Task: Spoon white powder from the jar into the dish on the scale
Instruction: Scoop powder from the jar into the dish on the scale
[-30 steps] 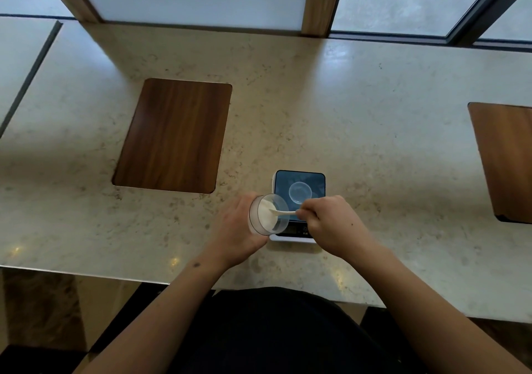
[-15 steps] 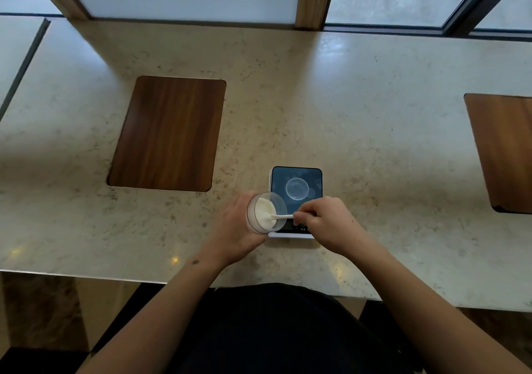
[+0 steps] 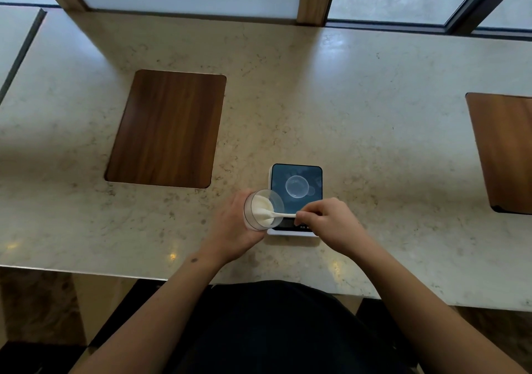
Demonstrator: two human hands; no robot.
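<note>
- Spoon (image 3: 280, 215): white plastic, handle end pinched betw. thumb and fingertips of right hand (image 3: 328, 224); bowl end sits inside the jar, buried in or resting on the powder, can't tell which.
- Left hand (image 3: 233, 230) wrapped round the clear jar (image 3: 262, 209), fingers closed on its wall; jar tipped so its mouth faces right, toward the spoon, and overlaps the scale's left edge in view. Whether it touches the scale: can't tell.
- White powder (image 3: 261, 204) banked against the jar's lower-left inner wall; plenty in there.
- Dish (image 3: 297, 186): small, round, clear, sits centred on the dark platform of the scale (image 3: 296, 198), just beyond the jar and both hands. Looks empty, no white heap visible in it, though glare on the plastic makes a thin dusting hard to rule out.
- Scale readout strip at near edge mostly hidden by right hand; digits unreadable.
- Scale stands on pale stone counter (image 3: 374, 120); dark wood inset (image 3: 167, 129) well off to the left, not involved.
- Progress, my read: early. Scoop stage under way, nothing transferred as far as seen. Left to do: lift loaded spoon clear of jar mouth, carry it the short hop over the dish, tip it in, repeat as needed.
</note>
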